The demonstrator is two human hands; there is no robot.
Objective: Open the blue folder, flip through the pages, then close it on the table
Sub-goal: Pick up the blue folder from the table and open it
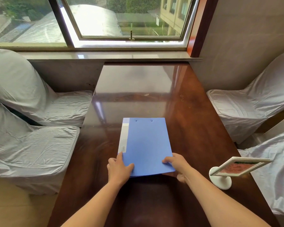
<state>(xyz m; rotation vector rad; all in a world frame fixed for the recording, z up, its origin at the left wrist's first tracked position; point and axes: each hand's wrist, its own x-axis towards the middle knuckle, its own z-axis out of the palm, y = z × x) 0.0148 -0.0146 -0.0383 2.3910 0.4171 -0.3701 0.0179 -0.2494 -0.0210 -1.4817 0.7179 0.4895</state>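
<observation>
A closed blue folder (146,145) lies on the dark glossy wooden table (195,120), its spine with a white label strip on the left. My left hand (119,167) grips the folder's near left corner, thumb on top of the cover. My right hand (177,164) holds the near right corner, fingers resting on the cover and the thumb below the edge. The near edge of the folder looks slightly raised off the table.
A white table stand with a diamond-shaped framed sign (228,171) stands close to my right forearm. Chairs in grey-white covers flank the table: two on the left (31,136) and two on the right (252,108). A window (121,22) and sill lie beyond the table's far end.
</observation>
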